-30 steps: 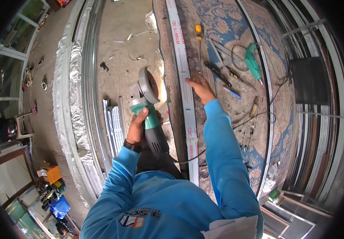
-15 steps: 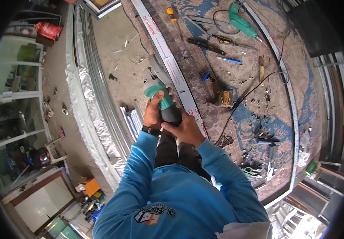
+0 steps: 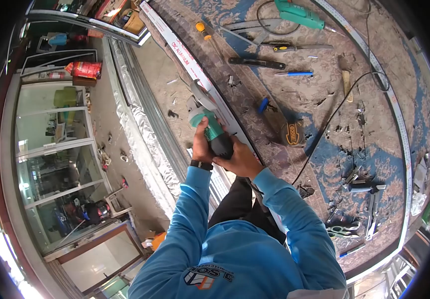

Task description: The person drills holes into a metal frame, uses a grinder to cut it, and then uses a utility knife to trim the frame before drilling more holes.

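Both of my hands are wrapped round a green and black angle grinder with a grey head. Its guard and disc end lies right at the edge of a long aluminum profile with red lettering, overlapping it in this view. My left hand grips the green body from the left, thumb along the top. Lower down, my right hand closes round the black rear end, close beside the profile. The profile runs diagonally along the near edge of the carpet-covered table.
On the table lie a green drill, a yellow-handled screwdriver, a blue pen, a tape measure and scissors. A black cord crosses it. Long metal bars lie on the floor at left, near glass-paned frames.
The view has turned and shifted, so table and floor items appear in new places. Both hands still hold the angle grinder beside the profile, in much the same grip.
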A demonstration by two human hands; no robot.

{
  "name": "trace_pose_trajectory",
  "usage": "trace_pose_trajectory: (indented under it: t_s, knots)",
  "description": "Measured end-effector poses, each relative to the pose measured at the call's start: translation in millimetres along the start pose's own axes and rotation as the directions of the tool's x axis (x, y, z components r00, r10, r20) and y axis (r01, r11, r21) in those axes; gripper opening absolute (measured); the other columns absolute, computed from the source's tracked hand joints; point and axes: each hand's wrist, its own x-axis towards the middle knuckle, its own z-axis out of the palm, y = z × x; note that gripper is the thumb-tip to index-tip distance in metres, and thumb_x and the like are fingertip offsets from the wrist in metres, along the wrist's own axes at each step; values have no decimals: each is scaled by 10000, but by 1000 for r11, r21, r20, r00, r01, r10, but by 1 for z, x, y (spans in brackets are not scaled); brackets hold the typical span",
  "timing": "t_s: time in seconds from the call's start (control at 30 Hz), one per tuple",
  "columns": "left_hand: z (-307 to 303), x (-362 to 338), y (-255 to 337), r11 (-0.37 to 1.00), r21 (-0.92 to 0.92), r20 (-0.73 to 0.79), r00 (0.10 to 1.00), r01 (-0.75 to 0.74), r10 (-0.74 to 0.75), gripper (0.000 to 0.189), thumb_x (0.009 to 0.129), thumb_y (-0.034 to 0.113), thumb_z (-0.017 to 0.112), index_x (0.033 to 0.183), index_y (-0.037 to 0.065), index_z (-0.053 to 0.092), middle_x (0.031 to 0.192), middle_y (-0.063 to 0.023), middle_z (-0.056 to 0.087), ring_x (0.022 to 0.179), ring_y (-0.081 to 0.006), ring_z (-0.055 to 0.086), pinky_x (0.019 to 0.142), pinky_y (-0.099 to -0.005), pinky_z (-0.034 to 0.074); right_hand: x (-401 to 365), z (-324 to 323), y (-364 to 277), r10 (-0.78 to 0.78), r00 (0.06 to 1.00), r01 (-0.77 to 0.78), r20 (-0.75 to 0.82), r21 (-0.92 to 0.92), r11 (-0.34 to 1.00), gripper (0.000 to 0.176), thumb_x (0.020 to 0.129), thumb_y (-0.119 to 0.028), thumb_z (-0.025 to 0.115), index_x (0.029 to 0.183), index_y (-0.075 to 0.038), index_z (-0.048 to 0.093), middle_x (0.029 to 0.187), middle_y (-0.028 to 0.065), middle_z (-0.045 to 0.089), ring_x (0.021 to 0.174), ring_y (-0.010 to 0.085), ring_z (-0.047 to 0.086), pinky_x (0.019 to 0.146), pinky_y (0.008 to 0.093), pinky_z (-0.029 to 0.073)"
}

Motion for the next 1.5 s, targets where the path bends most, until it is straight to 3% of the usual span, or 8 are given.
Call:
trace_pose_trajectory:
  t_s: [0.1, 0.3, 0.5, 0.7, 1.0, 1.1, 1.5]
  knots:
    - [2, 4, 0, 1000, 17, -4, 1000, -2, 2, 539, 957, 480, 722, 1231, 32, 602, 1049, -103, 684, 939, -265, 689, 846, -417, 606, 2, -1, 5, -72, 996, 71, -44, -16, 997, 990, 771, -364, 897, 1452, 150, 394, 1130, 382, 676, 1060, 523, 697, 932, 520, 578]
    - [1, 10, 1, 998, 56, -34, 999, -11, 13, 521, 972, 485, 703, 1209, 31, 610, 1020, -116, 686, 926, -265, 698, 827, -395, 615, 5, -2, 5, 24, 1000, -24, -10, 4, 1000, 1025, 773, -379, 890, 1501, 122, 371, 1214, 381, 649, 1122, 521, 672, 965, 516, 564]
    - [1, 8, 4, 997, 75, -48, 999, 29, -26, 532, 977, 504, 698, 1213, 34, 613, 982, -139, 708, 892, -268, 727, 779, -392, 633, 7, 1, 5, -3, 999, 4, -53, 19, 1000, 1026, 770, -374, 891, 1508, 113, 370, 1174, 385, 662, 1086, 531, 680, 941, 527, 571]
    - [3, 8, 4, 996, 90, -51, 999, 5, -1, 529, 977, 500, 704, 1211, 34, 616, 979, -144, 712, 899, -270, 731, 778, -394, 636, 5, -3, 0, 64, 998, -63, -21, 36, 997, 1020, 772, -360, 892, 1503, 121, 367, 1126, 385, 673, 1045, 532, 693, 908, 529, 586]
    - [4, 9, 5, 993, 122, -53, 999, -4, 11, 538, 972, 500, 713, 1212, 28, 621, 978, -136, 712, 905, -274, 735, 784, -397, 635, 8, 3, 9, 7, 999, -3, -54, 74, 997, 1037, 776, -387, 881, 1508, 125, 355, 1143, 387, 670, 1048, 533, 694, 913, 529, 586]
    - [8, 8, 6, 990, 144, -65, 998, -12, 21, 534, 971, 497, 714, 1209, 28, 621, 974, -130, 709, 900, -272, 736, 785, -399, 634, 7, -1, 6, 83, 997, -82, -5, 73, 994, 1039, 775, -388, 878, 1503, 136, 353, 1179, 392, 656, 1085, 533, 683, 939, 531, 575]
    - [15, 6, 5, 985, 165, -72, 996, -46, 58, 530, 972, 507, 709, 1188, 32, 619, 960, -120, 705, 876, -265, 732, 773, -393, 629, 9, -5, 1, 155, 987, -155, 38, -6, 988, 1010, 762, -409, 883, 1440, 163, 400, 1212, 401, 635, 1121, 534, 667, 968, 536, 559]
